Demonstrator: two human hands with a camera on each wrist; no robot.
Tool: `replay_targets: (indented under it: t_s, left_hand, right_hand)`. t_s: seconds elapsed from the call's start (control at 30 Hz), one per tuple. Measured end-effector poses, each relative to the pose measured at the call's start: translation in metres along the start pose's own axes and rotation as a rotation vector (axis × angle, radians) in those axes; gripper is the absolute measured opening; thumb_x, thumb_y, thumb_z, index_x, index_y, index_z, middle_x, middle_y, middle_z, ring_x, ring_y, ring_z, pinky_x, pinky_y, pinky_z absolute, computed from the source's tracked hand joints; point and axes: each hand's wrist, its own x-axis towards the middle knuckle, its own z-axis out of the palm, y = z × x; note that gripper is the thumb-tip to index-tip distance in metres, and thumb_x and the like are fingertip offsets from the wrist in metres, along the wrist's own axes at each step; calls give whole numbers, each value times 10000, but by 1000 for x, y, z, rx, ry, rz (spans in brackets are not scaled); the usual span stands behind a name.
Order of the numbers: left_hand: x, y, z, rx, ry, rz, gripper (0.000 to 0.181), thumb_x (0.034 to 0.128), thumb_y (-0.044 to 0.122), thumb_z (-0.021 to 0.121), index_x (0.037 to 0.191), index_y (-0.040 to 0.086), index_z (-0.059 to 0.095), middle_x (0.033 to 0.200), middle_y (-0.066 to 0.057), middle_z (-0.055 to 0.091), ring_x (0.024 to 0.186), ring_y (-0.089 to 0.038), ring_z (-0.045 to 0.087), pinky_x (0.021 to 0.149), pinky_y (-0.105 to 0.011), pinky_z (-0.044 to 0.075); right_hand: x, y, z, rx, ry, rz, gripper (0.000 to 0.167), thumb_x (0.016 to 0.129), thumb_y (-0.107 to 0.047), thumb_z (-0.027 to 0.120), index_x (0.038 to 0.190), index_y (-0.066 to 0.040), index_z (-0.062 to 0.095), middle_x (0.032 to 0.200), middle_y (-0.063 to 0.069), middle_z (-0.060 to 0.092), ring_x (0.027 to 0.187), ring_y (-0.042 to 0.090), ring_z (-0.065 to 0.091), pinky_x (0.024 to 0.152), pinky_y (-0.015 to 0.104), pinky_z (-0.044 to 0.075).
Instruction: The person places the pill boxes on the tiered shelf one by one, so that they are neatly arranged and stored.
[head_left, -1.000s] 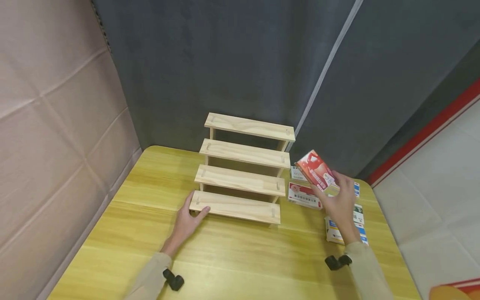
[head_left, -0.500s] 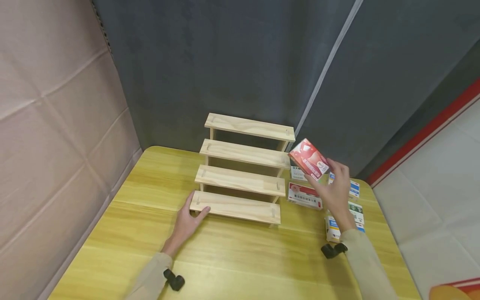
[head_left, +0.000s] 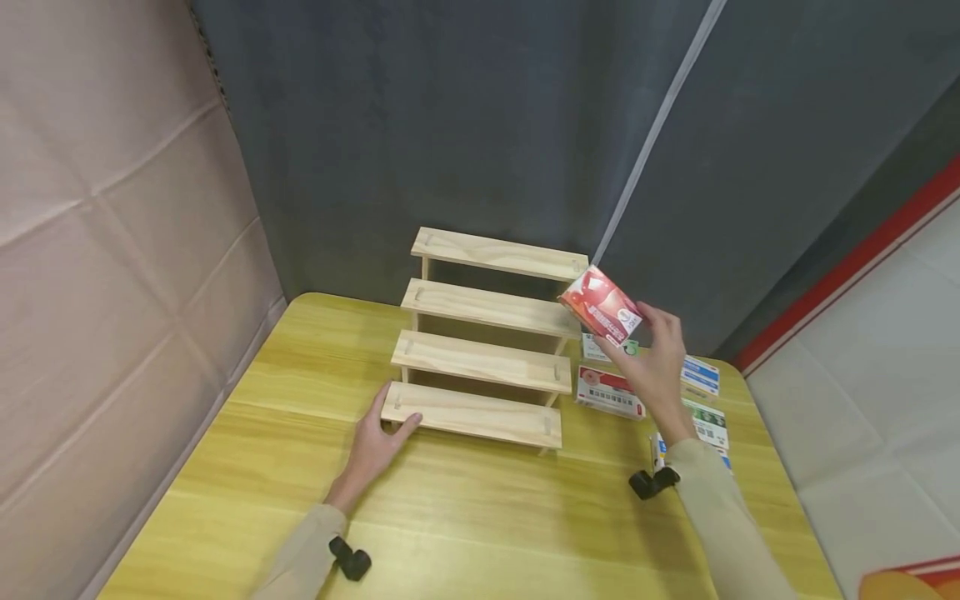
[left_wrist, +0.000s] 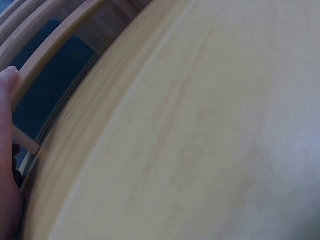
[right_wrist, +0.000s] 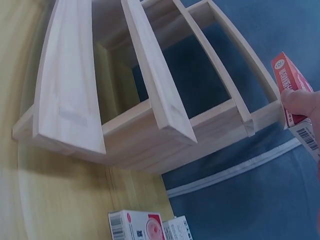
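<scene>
In the head view, the right hand (head_left: pixel 654 354) has carried the red box (head_left: pixel 602 304) left and slightly away from the person since half a second ago; then it was just right of the stand (head_left: pixel 480 358), and now it covers the right end of the second tier from the top. More of the blue box (head_left: pixel 701 375) and the green box (head_left: pixel 708 423) shows now, both near the right edge of the surface (head_left: pixel 480 525). The left hand (head_left: pixel 377 437) looks unmoved, holding the left front corner of the lowest tier. The stand is near the far edge; the white-and-red box (head_left: pixel 609 392) lies just off its right side. The right wrist partly hides a box (head_left: pixel 660 450) nearer the person. The red box is tilted in the right hand's pinch, well apart from the left hand.

In the left wrist view, the thumb (left_wrist: pixel 9 80) rests on a tier's edge, with darker fingers below it.

In the right wrist view, the thumb presses the red box's printed face; the box is beside the stand's upper end. Whether they touch is unclear.
</scene>
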Motion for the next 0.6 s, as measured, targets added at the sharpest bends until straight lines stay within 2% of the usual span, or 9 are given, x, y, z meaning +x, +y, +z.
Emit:
replay_targets:
  t_s: [0.13, 0.23, 0.33, 0.4, 0.6]
  left_hand:
    - [2, -2, 1, 3, 10, 10, 924, 910, 450, 745, 1604, 89, 254, 1575, -229, 413, 1452, -443, 391, 1208, -603, 318]
    - [3, -2, 2, 11, 15, 6, 924, 910, 460, 742, 1605, 93, 255, 1578, -228, 409, 1455, -441, 387, 1211, -601, 313]
    - [4, -2, 3, 18, 9, -3, 924, 914, 474, 732, 1609, 104, 247, 1592, -220, 389, 1465, -441, 370, 1214, -606, 304]
    - [4, -2, 4, 14, 4, -7, 923, 917, 477, 728, 1611, 110, 243, 1599, -215, 381, 1472, -437, 361, 1219, -602, 297]
    - [5, -1, 7, 6, -1, -6, 926, 915, 486, 726, 1613, 121, 240, 1604, -205, 378, 1474, -433, 360, 1220, -599, 297]
  right_hand:
    - [7, -5, 7, 9, -6, -13, 747, 760, -216, 909, 1389, -26, 554, 1326, 178, 529, 1238, 309, 524, 1031, 438, 490]
    - [14, -8, 14, 20, 1, -48, 745, 747, -207, 918, 1374, -12, 565, 1307, 189, 536, 1212, 329, 534, 1009, 327, 468]
    - [22, -10, 20, 39, 11, -92, 753, 731, -199, 929, 1365, 2, 575, 1286, 207, 543, 1182, 353, 539, 971, 287, 438]
    - [28, -12, 23, 42, 10, -110, 753, 733, -207, 929, 1366, -3, 576, 1280, 207, 546, 1173, 352, 544, 964, 299, 439]
    - [39, -26, 29, 42, -28, -101, 752, 755, -218, 914, 1385, -7, 559, 1301, 206, 532, 1197, 371, 540, 1000, 456, 481]
